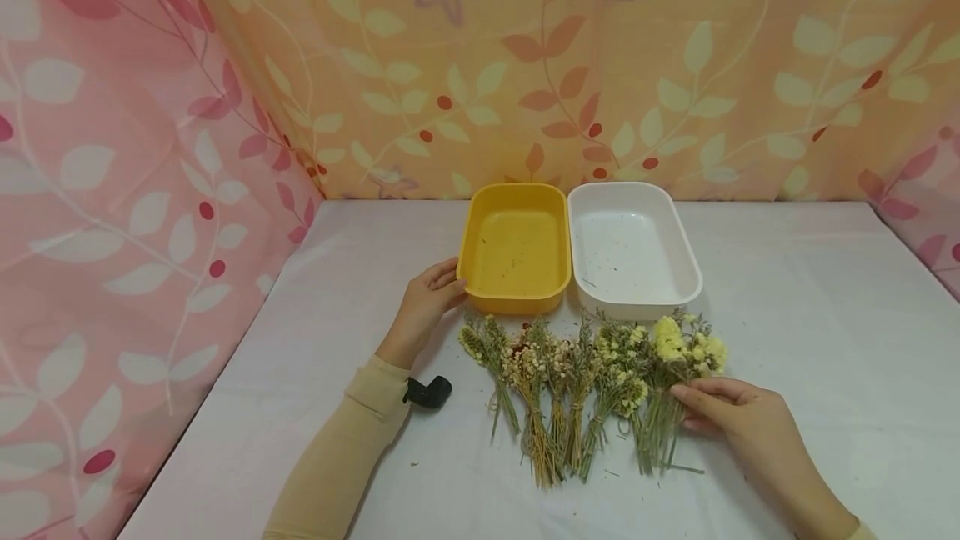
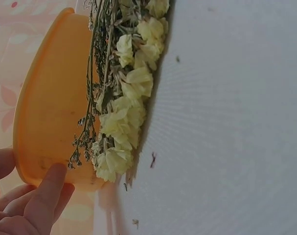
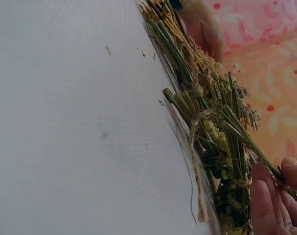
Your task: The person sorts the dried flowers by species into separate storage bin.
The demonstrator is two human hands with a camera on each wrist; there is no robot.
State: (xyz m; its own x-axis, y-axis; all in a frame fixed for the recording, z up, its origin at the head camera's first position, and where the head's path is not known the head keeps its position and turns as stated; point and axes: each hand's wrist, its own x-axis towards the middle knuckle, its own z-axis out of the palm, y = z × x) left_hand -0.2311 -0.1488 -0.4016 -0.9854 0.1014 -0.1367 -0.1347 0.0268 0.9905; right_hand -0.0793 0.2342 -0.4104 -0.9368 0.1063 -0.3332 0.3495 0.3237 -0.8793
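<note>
The right hand (image 1: 741, 413) pinches the rightmost flower bundle (image 1: 664, 408) to its left, stems near and blossoms far, while the left hand (image 1: 429, 300) grips the yellow tray (image 1: 517, 305) at its near-left corner.

Support: white table (image 1: 810, 290) | far edge: yellow tray (image 1: 517, 232) and white tray (image 1: 637, 244), just beside each other, both upright | nearer: dried-flower bunches (image 1: 577, 390) in a row, heads toward the trays, stems tied | around them: scattered plant scraps (image 1: 611, 473)
</note>
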